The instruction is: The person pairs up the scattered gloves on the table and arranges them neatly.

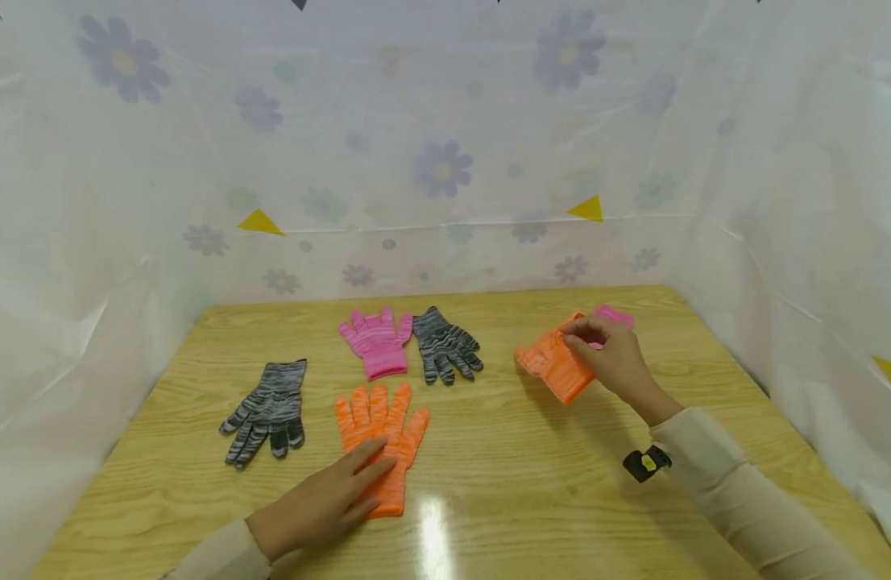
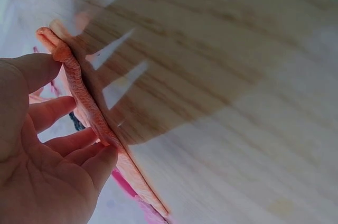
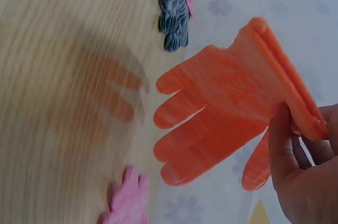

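My left hand (image 1: 318, 499) rests its extended fingers on an orange knit glove (image 1: 395, 431), which lies flat with its fingers away from me. In the left wrist view, those fingertips press along the edge of the same glove. Over the right part of the table, my right hand (image 1: 615, 362) pinches a second orange glove (image 1: 561, 369). The right wrist view shows thumb and fingers at its cuff (image 3: 289, 76), with the glove's fingers spread and a shadow on the wood. A pink glove (image 1: 615, 315) lies behind the right hand, partly hidden by it.
Another pink glove (image 1: 376, 342) lies at the back middle, touching a grey-black striped glove (image 1: 445, 346). A second striped glove (image 1: 267, 411) is on the left. White flower-printed sheeting (image 1: 445, 121) surrounds the wooden table (image 1: 503, 499) at the back and sides.
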The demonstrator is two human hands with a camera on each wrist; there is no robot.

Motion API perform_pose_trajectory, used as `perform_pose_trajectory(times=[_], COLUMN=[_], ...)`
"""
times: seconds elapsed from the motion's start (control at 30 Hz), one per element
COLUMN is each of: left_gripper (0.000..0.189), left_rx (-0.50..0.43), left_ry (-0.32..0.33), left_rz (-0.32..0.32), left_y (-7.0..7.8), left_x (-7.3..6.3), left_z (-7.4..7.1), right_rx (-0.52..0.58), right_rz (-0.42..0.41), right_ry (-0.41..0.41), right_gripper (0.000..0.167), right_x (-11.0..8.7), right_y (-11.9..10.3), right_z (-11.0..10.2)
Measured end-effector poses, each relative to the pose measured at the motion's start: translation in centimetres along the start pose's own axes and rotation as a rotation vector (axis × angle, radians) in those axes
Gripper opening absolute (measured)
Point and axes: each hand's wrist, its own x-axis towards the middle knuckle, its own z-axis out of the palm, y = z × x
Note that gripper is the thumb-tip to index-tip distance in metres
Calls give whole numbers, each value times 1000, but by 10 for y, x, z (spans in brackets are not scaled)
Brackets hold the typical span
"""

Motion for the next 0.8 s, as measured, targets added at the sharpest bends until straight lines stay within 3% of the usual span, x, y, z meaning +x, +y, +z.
perform_pose_trajectory(times=[0.17,0.27,0.43,0.57,0.67,0.73,0.8], left_gripper=[52,52,52,52,52,52,52], left_rx=[-7,-20,-37,-34,-28,-25,-24], left_ry=[1,-1,-9,-13,-13,-13,-13], left_rz=[1,2,6,0,0,2,8], left_y=[1,0,-1,-1,-1,-1,0], left_x=[1,1,1,0,0,0,1], left_z=[0,1,0,0,0,-1,-1], right_rx=[429,561,501,405,395,359,246], right_rz=[214,297,348,331,329,299,224], right_ry=[-124,-161,-231,-394,-500,-538,-564], right_gripper=[18,18,27,31,33,32,28], right_x=[-12,-21,-43,-57,-62,-63,-63], right_y=[-18,-28,-26,-16,-10,-8,-6], right_z=[18,30,49,58,62,63,64])
